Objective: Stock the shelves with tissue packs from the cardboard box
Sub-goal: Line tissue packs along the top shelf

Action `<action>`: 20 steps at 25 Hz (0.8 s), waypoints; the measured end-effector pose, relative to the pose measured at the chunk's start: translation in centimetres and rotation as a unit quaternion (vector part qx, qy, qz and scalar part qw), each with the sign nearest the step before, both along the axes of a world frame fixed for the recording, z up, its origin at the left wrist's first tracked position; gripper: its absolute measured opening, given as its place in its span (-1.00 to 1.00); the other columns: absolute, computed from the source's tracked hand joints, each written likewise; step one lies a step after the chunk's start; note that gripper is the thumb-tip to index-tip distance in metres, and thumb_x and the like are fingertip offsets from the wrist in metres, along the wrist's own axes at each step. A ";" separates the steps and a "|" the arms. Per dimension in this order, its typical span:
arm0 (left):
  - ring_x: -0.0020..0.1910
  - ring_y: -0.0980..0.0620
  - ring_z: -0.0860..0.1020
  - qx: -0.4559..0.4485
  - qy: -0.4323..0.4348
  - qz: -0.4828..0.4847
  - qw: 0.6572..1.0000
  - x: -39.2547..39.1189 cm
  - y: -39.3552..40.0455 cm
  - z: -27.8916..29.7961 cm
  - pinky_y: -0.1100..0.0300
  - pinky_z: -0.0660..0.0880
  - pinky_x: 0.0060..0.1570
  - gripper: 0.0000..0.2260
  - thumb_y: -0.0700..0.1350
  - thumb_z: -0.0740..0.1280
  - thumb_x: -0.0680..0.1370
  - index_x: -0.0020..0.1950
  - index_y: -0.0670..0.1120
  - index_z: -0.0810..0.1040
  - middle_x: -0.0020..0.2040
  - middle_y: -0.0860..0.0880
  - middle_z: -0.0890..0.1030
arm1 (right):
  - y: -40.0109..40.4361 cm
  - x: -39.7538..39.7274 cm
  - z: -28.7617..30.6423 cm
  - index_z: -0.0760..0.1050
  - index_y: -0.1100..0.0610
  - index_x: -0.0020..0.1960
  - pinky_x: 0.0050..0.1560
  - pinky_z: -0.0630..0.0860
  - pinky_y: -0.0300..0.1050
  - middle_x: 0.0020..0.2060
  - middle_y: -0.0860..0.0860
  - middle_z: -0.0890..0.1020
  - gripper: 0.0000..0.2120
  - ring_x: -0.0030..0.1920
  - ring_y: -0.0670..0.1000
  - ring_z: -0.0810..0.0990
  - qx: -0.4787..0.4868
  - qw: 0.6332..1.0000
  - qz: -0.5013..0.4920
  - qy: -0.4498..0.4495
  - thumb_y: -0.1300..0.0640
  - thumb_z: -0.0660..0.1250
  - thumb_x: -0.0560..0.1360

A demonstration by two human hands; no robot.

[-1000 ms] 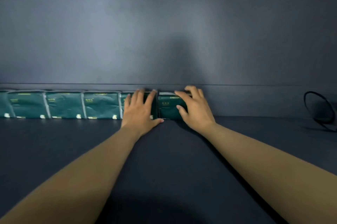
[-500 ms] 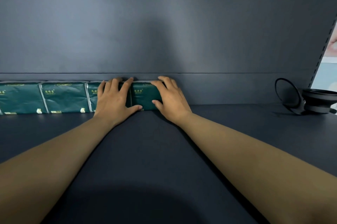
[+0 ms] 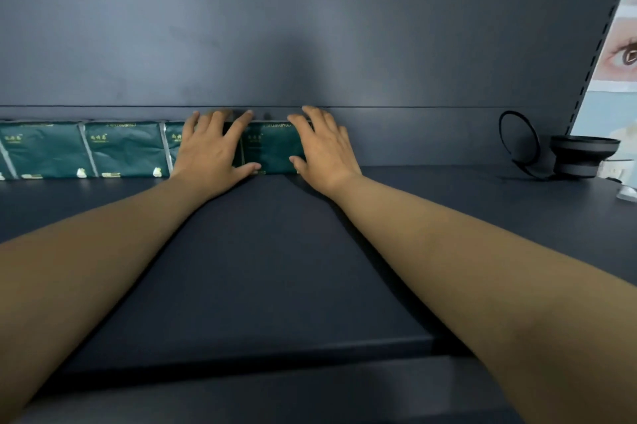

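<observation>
Green tissue packs (image 3: 124,149) stand in a row at the back of the dark shelf (image 3: 275,268); left hand (image 3: 210,152) and right hand (image 3: 324,151) press straight fingers on the last pack (image 3: 272,151)

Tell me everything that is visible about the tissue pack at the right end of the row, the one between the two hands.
The rightmost tissue pack is a dark green, glossy plastic-wrapped packet with small gold print near its top. It stands on edge on the dark shelf, its back against the rear wall, closing the row of like packs. The left hand lies with straight fingers over its left edge and the neighbouring pack; the right hand covers its right end, fingers over the top, thumb at the bottom corner. Its right edge is hidden.
</observation>
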State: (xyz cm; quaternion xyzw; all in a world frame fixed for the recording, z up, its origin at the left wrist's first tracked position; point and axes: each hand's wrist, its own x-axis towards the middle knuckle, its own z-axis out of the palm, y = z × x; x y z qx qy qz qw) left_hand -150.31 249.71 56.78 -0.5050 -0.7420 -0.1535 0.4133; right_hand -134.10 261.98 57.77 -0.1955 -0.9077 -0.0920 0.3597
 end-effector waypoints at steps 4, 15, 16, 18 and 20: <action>0.18 -0.26 0.40 -0.025 0.019 0.011 0.999 2.9 -3.3 0.5 -0.13 0.23 0.27 -0.30 0.17 0.42 0.41 0.44 -0.14 0.34 0.22 -0.28 0.44 | -2.1 3.3 0.1 0.23 0.07 0.40 0.30 0.21 0.05 0.41 0.09 0.22 -0.43 0.40 0.11 0.17 -0.001 1.000 -0.018 -0.015 0.03 0.36 0.46; 0.36 -0.19 0.30 -0.013 -0.106 -0.035 0.994 15.3 -18.4 0.3 -0.09 0.26 0.31 -0.35 0.18 0.33 0.49 0.48 -0.08 0.27 0.37 -0.21 0.35 | -15.5 17.4 -0.1 0.30 0.08 0.36 0.32 0.21 -0.03 0.37 0.04 0.28 -0.52 0.39 0.06 0.19 -0.069 0.997 -0.010 0.029 0.00 0.32 0.50; 0.34 -0.22 0.32 -0.009 -0.105 -0.044 0.993 16.4 -20.0 -0.6 -0.11 0.28 0.28 -0.37 0.17 0.32 0.50 0.47 -0.09 0.29 0.36 -0.23 0.36 | -17.0 19.1 -0.7 0.31 0.08 0.36 0.32 0.21 -0.03 0.37 0.04 0.29 -0.53 0.39 0.05 0.20 -0.072 0.997 -0.007 0.029 0.00 0.32 0.51; 0.32 -0.26 0.36 -0.007 -0.082 -0.057 0.995 18.4 -23.3 -3.2 -0.15 0.34 0.24 -0.40 0.15 0.34 0.50 0.45 -0.12 0.33 0.35 -0.28 0.37 | -20.0 22.4 -2.8 0.33 0.09 0.36 0.32 0.21 -0.03 0.36 0.03 0.31 -0.53 0.39 0.04 0.21 -0.081 0.997 0.001 0.019 0.01 0.33 0.50; 0.34 -0.27 0.35 -0.021 -0.078 -0.058 0.995 20.3 -26.2 -6.6 -0.16 0.34 0.25 -0.37 0.11 0.39 0.48 0.45 -0.14 0.33 0.38 -0.30 0.35 | -22.7 25.2 -5.7 0.35 0.09 0.34 0.32 0.19 -0.04 0.36 0.03 0.33 -0.54 0.39 0.03 0.21 -0.098 0.995 0.007 0.009 0.02 0.34 0.49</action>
